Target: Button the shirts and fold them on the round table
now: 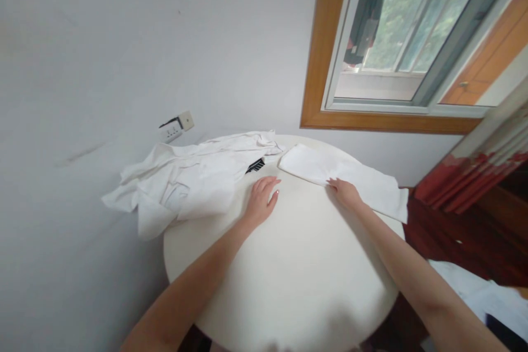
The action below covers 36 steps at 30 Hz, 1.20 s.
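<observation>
The right hand [345, 193] and left hand [259, 201] are apart. The right reaches to the near edge of a folded white garment [371, 190], its fingertips on the fabric, perhaps to steady or straighten that edge; whether they pinch it, I cannot tell. The left holds nothing, fingers loosely spread on the tabletop [297, 269], probably for support.

The folded garment lies flat from twelve to two o'clock on the round tabletop, likely stretched lengthwise so that its layers stay smooth. From ten to twelve o'clock sits a crumpled white garment heap [210, 179], hanging over the edge by the wall, which seems to leave the middle free for handwork. A black-and-white striped patch [256, 165] shows at its near side, towards the left hand.

Farther out, a wall socket [187, 120] is at eleven o'clock and a curtain [462, 176] at two.
</observation>
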Available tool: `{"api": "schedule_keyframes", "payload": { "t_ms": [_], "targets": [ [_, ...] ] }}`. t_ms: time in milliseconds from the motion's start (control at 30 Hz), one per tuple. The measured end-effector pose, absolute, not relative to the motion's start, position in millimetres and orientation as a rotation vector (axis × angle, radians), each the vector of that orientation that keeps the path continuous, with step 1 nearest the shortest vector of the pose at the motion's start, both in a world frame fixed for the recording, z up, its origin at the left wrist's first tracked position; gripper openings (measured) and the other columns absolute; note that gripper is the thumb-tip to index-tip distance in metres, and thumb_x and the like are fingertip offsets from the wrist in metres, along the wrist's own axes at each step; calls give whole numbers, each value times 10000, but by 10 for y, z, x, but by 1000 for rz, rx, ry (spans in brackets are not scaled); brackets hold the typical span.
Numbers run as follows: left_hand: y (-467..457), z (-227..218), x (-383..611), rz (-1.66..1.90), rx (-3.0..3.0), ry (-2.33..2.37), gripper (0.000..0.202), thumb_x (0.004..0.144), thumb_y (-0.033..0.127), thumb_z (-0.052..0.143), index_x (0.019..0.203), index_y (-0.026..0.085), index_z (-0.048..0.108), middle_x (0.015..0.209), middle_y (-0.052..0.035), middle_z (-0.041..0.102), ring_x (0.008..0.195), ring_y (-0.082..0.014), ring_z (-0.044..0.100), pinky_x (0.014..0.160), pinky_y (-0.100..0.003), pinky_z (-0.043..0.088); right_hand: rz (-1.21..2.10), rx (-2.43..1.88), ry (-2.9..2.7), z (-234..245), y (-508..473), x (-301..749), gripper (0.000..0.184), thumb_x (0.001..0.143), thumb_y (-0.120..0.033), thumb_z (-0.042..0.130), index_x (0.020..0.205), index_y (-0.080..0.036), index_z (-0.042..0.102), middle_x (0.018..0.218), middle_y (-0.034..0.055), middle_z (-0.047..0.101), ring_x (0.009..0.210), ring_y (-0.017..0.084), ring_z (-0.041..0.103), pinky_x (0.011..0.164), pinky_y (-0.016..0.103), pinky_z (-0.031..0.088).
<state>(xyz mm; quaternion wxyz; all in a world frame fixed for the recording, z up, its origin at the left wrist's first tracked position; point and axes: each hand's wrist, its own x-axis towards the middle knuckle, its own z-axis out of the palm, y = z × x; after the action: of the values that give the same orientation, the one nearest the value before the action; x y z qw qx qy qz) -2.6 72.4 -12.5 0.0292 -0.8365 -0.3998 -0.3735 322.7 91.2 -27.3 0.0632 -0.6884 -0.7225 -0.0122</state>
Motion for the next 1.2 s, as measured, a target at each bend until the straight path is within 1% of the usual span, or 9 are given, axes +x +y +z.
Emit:
{"api": "schedule_keyframes", "payload": {
  "t_ms": [167, 300, 467, 567, 667, 800, 933, 1067, 1200],
  "targets": [
    [621, -124, -28, -1308, -2573, -1174, 278, 929, 216, 419, 1159, 212, 574, 1142, -67, 602, 1129, -199, 500, 1026, -407, 386, 82, -1678, -2324, -373, 206, 3265, 381, 940, -205, 382, 1246, -223, 608, 1345, 58, 553, 1302, 232, 448, 1082, 436, 353],
    [666, -7, -143, -1264, -2534, -1170, 266, 917, 196, 424, 1101, 225, 614, 1082, -59, 609, 1100, -201, 510, 1015, -408, 391, 231, -1425, -2358, -399, -127, 3071, 361, 949, -250, 396, 1243, -235, 605, 1333, 74, 562, 1321, 228, 424, 1111, 518, 274],
    [706, -51, -244, -1034, -2559, -1304, 311, 910, 233, 439, 1180, 230, 595, 1186, -74, 582, 1162, -217, 478, 1042, -418, 370, 322, -1272, -2409, -303, -303, 2755, 373, 931, -335, 461, 1267, -228, 584, 1337, 107, 557, 1337, 250, 400, 1096, 559, 264],
    [747, -157, -267, -908, -2591, -1372, 352, 913, 281, 451, 1245, 235, 558, 1290, -81, 542, 1227, -227, 441, 1066, -433, 355, 331, -1229, -2445, -176, -249, 2679, 382, 922, -413, 480, 1225, -227, 618, 1286, 95, 602, 1287, 250, 466, 1067, 487, 346],
    [795, -271, -273, -827, -2600, -1439, 398, 915, 330, 455, 1295, 228, 516, 1351, -94, 509, 1270, -235, 415, 1078, -457, 347, 242, -1322, -2407, -54, -1, 2637, 372, 958, -399, 397, 1161, -225, 656, 1182, 76, 667, 1132, 215, 584, 988, 372, 426],
    [823, -358, -271, -765, -2606, -1469, 417, 923, 362, 445, 1302, 198, 503, 1374, -106, 495, 1289, -235, 405, 1099, -453, 329, -66, -1644, -2286, -13, 477, 2514, 413, 949, -398, 416, 1279, -199, 561, 1259, 112, 603, 1168, 245, 516, 1008, 372, 360],
    [805, -327, -283, -787, -2587, -1473, 401, 933, 359, 425, 1290, 195, 509, 1346, -102, 522, 1273, -232, 422, 1091, -449, 339, -152, -1841, -2237, -73, 777, 2410, 451, 925, -505, 435, 1198, -188, 604, 1095, 136, 627, 1089, 267, 510, 952, 384, 358],
    [773, -207, -278, -837, -2576, -1474, 377, 941, 355, 415, 1254, 187, 541, 1300, -100, 556, 1239, -231, 449, 1075, -437, 353, -98, -1665, -2327, -49, 781, 2471, 378, 925, -459, 453, 914, -160, 684, 960, 122, 614, 985, 240, 532, 896, 351, 394],
    [699, -38, -227, -879, -2602, -1429, 363, 960, 367, 366, 1205, 216, 587, 1292, -76, 568, 1252, -222, 443, 1080, -417, 340, 88, -1234, -2460, 121, 448, 2610, 320, 941, -364, 425, 1039, -169, 659, 1092, 123, 620, 1007, 215, 568, 886, 327, 435]
  ]
}}
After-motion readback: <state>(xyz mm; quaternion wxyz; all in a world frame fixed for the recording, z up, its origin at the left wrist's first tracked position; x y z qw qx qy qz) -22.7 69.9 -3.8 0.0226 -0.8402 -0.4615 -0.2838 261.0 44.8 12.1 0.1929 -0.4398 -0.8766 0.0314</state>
